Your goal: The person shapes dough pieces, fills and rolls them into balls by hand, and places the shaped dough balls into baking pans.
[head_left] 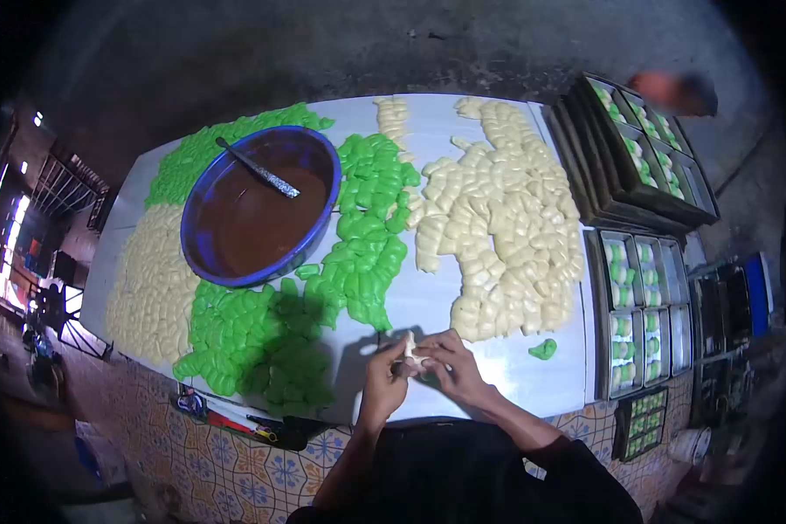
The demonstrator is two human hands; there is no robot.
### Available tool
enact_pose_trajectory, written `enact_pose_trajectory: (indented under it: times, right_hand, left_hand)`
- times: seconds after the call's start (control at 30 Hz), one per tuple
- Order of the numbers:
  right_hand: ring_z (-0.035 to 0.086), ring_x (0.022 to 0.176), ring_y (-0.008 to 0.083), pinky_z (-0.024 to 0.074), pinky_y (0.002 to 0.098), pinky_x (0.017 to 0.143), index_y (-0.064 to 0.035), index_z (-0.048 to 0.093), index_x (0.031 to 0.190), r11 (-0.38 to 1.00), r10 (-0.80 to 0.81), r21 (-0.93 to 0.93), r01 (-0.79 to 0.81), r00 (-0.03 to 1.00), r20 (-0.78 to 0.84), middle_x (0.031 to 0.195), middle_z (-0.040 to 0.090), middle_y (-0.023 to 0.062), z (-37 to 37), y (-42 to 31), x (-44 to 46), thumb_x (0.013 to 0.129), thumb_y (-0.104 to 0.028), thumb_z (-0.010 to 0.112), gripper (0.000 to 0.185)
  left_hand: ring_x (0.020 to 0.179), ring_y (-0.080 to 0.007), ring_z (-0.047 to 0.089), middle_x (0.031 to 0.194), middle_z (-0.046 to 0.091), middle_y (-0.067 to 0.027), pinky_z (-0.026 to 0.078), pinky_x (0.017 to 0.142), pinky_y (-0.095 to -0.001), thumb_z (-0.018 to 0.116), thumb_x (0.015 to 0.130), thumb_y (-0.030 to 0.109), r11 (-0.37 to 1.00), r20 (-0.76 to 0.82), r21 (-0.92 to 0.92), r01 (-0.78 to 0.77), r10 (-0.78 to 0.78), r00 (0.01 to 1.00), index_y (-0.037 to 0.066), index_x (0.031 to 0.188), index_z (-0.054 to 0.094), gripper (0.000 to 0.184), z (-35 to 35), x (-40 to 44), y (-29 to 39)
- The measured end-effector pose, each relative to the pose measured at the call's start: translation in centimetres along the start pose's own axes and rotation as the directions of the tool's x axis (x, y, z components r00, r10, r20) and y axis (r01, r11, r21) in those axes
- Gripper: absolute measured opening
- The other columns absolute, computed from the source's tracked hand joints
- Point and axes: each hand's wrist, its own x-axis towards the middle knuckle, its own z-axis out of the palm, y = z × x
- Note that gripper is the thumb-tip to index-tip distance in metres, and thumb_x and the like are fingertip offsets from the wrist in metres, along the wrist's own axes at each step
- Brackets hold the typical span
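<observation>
Near the front edge of the white table (428, 301), my left hand (384, 382) and my right hand (456, 367) meet around a small cream dough piece (412, 348). The fingers of both hands are closed on it. Cream dough pieces (506, 218) lie in a wide patch beyond my right hand. Green dough pieces (367, 262) spread beyond my left hand and to its left. A blue basin (330, 205) of brown filling (253, 227) stands at the left with a spoon (258, 168) in it. One loose green piece (543, 349) lies to the right.
Stacked metal trays (576, 166) stand at the back right. A divided tray (596, 314) of green and cream pieces stands in front of them. A smaller tray (644, 425) sits lower right. Black and red items (271, 430) hang along the table's front left edge above the patterned floor (223, 463).
</observation>
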Motion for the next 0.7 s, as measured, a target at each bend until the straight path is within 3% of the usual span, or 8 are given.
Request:
enact_pose_trajectory:
  times: [0.03, 0.07, 0.3, 0.33, 0.43, 0.47, 0.6, 0.7]
  right_hand:
    - [0.056, 0.097, 0.0282, 0.0463, 0.0343, 0.084, -0.0029, 0.06, 0.113, 0.995, -0.001, 0.097, 0.004, 1.0, -0.026, 0.113, 0.056, 0.0134, -0.3, -0.1, -0.2, 0.078, 0.0, 0.064, 0.035]
    - [0.057, 0.105, 0.0274, 0.046, 0.0356, 0.088, -0.0005, 0.061, 0.108, 0.872, 0.29, 0.439, -0.216, 0.951, -0.109, 0.117, 0.055, 0.0134, 0.1, -0.5, -0.9, 0.078, 0.0, 0.064, 0.03]
    - [0.063, 0.096, 0.0267, 0.0491, 0.0317, 0.081, 0.0008, 0.066, 0.103, 0.986, 0.128, 0.11, -0.129, 0.992, 0.016, 0.099, 0.065, 0.0142, -1.1, -3.4, -2.5, 0.086, -0.007, 0.061, 0.02]
    - [0.063, 0.092, 0.0227, 0.0491, 0.0316, 0.079, 0.0012, 0.062, 0.111, 0.933, 0.317, 0.136, -0.333, 0.94, 0.127, 0.096, 0.066, 0.0125, -2.1, -4.3, -2.6, 0.087, -0.009, 0.06, 0.026]
    - [0.061, 0.087, 0.0177, 0.0488, 0.0311, 0.074, 0.001, 0.059, 0.117, 0.798, 0.525, 0.33, -0.504, 0.851, 0.029, 0.098, 0.065, 0.0106, -0.6, -3.8, -4.2, 0.09, -0.013, 0.06, 0.031]
    - [0.054, 0.079, 0.0086, 0.046, 0.0255, 0.064, -0.005, 0.05, 0.131, 0.911, 0.363, 0.22, -0.348, 0.931, -0.03, 0.105, 0.063, 0.0086, 0.0, -2.7, -5.0, 0.091, -0.011, 0.058, 0.041]
    - [0.057, 0.095, 0.0162, 0.0481, 0.0301, 0.08, -0.0072, 0.028, 0.143, 0.303, 0.452, 0.435, -0.848, 0.53, 0.718, 0.112, 0.059, 0.0107, -1.1, -0.6, -7.2, 0.087, -0.009, 0.06, 0.065]
    - [0.058, 0.097, 0.0224, 0.0476, 0.0328, 0.083, -0.0088, 0.026, 0.144, 0.83, 0.345, 0.341, -0.442, 0.886, 0.31, 0.115, 0.059, 0.0111, 0.9, -1.2, -8.2, 0.082, -0.002, 0.062, 0.073]
  left_hand:
    - [0.083, -0.0168, 0.065, 0.107, 0.059, -0.0128, 0.053, 0.073, -0.0249, 0.049, 0.09, -0.008, 1.0, 0.024, 0.023, 0.014, -0.015, 1.0, -0.009, 0.125, 0.051, 0.036, 0.2, -0.2, -0.5]
    - [0.084, -0.0197, 0.067, 0.1, 0.061, -0.0128, 0.056, 0.072, -0.028, 0.052, 0.092, -0.002, 0.981, -0.019, -0.193, -0.014, 0.01, 1.0, -0.011, 0.113, 0.057, 0.024, 0.8, -0.7, -1.6]
    - [0.081, -0.0162, 0.064, 0.09, 0.064, -0.0107, 0.057, 0.071, -0.0284, 0.063, 0.091, 0.021, 0.956, -0.054, -0.269, 0.114, -0.133, 0.99, -0.007, 0.1, 0.061, 0.03, 2.0, -2.7, -2.7]
    - [0.081, -0.013, 0.062, 0.085, 0.064, -0.007, 0.054, 0.069, -0.0252, 0.067, 0.088, 0.02, 0.943, -0.167, -0.327, 0.056, -0.116, 0.979, -0.004, 0.098, 0.062, 0.027, 3.0, -3.3, -2.3]
    - [0.083, -0.013, 0.061, 0.088, 0.063, -0.0055, 0.053, 0.073, -0.0277, 0.067, 0.086, 0.009, 0.991, -0.091, 0.137, -0.002, 0.015, 0.996, -0.001, 0.099, 0.061, 0.018, 3.0, -4.1, -4.4]
    - [0.086, -0.0142, 0.061, 0.09, 0.061, -0.0044, 0.052, 0.078, -0.03, 0.067, 0.082, 0.001, 0.986, -0.055, 0.132, -0.103, 0.111, 0.992, 0.0, 0.109, 0.053, 0.031, 2.9, -4.4, -5.9]
    - [0.098, -0.02, 0.061, 0.095, 0.057, -0.0082, 0.049, 0.086, -0.0326, 0.06, 0.078, -0.012, 0.897, 0.052, -0.439, -0.057, 0.089, 0.995, 0.004, 0.114, 0.044, 0.042, 2.8, -6.5, -4.7]
    - [0.104, -0.0213, 0.058, 0.099, 0.055, -0.0097, 0.046, 0.092, -0.0363, 0.057, 0.077, -0.013, 0.896, -0.206, -0.325, -0.302, 0.245, 0.947, 0.006, 0.116, 0.043, 0.046, 2.6, -7.1, -7.8]
